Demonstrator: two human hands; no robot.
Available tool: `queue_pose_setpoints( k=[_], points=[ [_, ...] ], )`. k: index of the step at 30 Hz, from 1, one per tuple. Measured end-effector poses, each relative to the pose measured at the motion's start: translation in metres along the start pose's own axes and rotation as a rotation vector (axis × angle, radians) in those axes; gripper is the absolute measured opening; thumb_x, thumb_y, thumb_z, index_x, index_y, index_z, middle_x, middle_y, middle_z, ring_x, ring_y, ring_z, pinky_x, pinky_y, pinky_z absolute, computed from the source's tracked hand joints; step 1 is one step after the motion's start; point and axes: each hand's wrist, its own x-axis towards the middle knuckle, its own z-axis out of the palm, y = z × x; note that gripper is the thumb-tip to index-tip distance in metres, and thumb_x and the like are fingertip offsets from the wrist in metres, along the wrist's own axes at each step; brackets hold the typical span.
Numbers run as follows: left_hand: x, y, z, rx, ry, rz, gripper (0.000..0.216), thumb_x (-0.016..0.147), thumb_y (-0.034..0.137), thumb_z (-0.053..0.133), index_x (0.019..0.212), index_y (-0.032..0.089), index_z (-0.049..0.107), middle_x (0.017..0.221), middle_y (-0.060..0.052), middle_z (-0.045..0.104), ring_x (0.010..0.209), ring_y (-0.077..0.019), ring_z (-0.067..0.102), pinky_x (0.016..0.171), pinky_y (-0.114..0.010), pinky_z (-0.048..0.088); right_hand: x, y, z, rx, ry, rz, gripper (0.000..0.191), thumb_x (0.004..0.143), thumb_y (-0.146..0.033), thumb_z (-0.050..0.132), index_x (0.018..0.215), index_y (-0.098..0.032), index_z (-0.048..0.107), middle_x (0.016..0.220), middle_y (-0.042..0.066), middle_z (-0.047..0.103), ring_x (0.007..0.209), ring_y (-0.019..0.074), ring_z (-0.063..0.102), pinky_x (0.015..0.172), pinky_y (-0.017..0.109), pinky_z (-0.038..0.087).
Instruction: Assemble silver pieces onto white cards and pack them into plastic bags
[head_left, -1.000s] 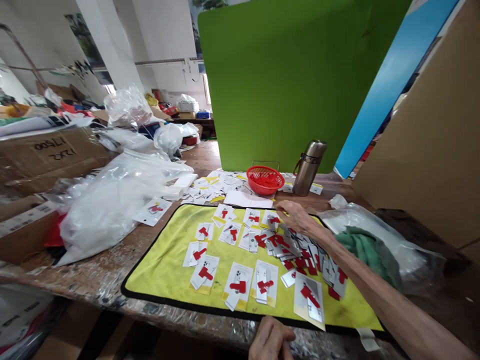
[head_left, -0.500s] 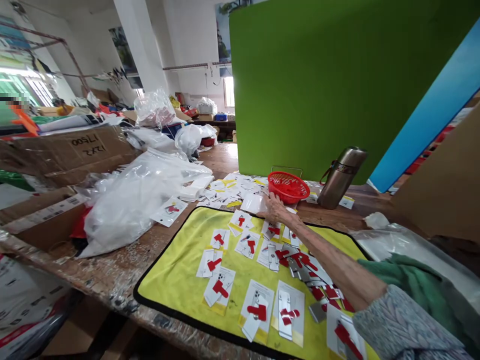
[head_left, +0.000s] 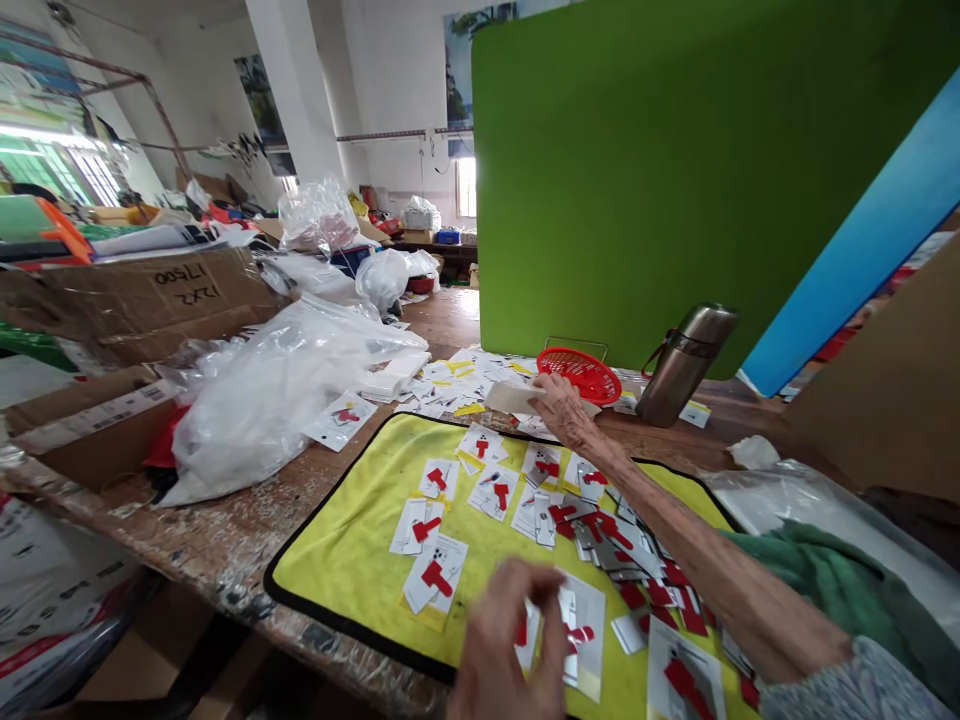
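My right hand [head_left: 564, 410] reaches across the mat to the red plastic basket [head_left: 592, 372]. Its fingers are closed on the edge of a pale flat sheet [head_left: 510, 398], perhaps a plastic bag. My left hand [head_left: 510, 640], blurred by motion, hovers low over the near cards, its thumb and fingers curved apart. Through that gap show parts of a white card and its red piece. Printed cards with metal strips and red T-shaped pieces, such as this card [head_left: 435, 580], are spread on the yellow mat [head_left: 337, 530]. More metal and red pieces [head_left: 600, 530] lie heaped under my right forearm.
Loose cards [head_left: 457, 380] are scattered beyond the mat. A steel flask [head_left: 686, 365] stands right of the basket, before a green panel [head_left: 637, 180]. A large plastic bag [head_left: 262, 390] and a cardboard box [head_left: 150, 300] take up the left; green cloth [head_left: 817, 580] lies right.
My left hand has come into view over the near cards. The pale sheet in my right hand is now raised and tilted in front of the basket.
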Motion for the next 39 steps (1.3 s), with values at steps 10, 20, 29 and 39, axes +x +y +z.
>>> queue_pose_setpoints(
  k=[10, 20, 29, 39],
  points=[
    [0.185, 0.001, 0.008, -0.474, -0.072, -0.375, 0.022, 0.076, 0.030, 0.066, 0.088, 0.012, 0.067, 0.081, -0.006, 0.068, 0.072, -0.0159, 0.059, 0.070, -0.027, 0.045, -0.016, -0.019, -0.044, 0.534, 0.098, 0.053, 0.025, 0.081, -0.046, 0.047, 0.088, -0.022, 0.044, 0.080, 0.003, 0.064, 0.073, 0.0185, 0.061, 0.064, 0.032, 0.051],
    [0.165, -0.009, 0.015, -0.767, -0.092, -0.493, 0.031, 0.058, 0.030, 0.080, 0.079, 0.011, 0.066, 0.065, -0.004, 0.067, 0.054, -0.0134, 0.057, 0.057, -0.026, 0.046, -0.072, -0.024, -0.045, 0.065, 0.078, -0.135, 0.013, 0.085, -0.020, 0.043, 0.094, -0.021, 0.053, 0.086, 0.004, 0.061, 0.073, 0.0161, 0.057, 0.068, 0.029, 0.046],
    [0.158, -0.023, 0.021, -0.614, -0.052, -0.402, 0.027, 0.062, 0.029, 0.077, 0.080, 0.012, 0.068, 0.065, -0.002, 0.067, 0.063, -0.0161, 0.060, 0.057, -0.023, 0.045, -0.075, -0.034, -0.041, -0.615, -0.030, -0.462, 0.020, 0.087, -0.006, 0.041, 0.084, -0.015, 0.059, 0.084, 0.011, 0.062, 0.079, 0.0215, 0.053, 0.071, 0.032, 0.038],
    [0.161, -0.023, 0.005, -0.781, -0.088, -0.699, 0.019, 0.065, 0.019, 0.073, 0.081, 0.011, 0.064, 0.061, -0.003, 0.067, 0.052, -0.0158, 0.061, 0.056, -0.027, 0.050, -0.089, -0.031, -0.039, 0.008, -0.102, -0.342, 0.013, 0.081, -0.010, 0.039, 0.076, -0.021, 0.043, 0.069, -0.001, 0.050, 0.059, 0.0122, 0.044, 0.056, 0.025, 0.035]
  ],
)
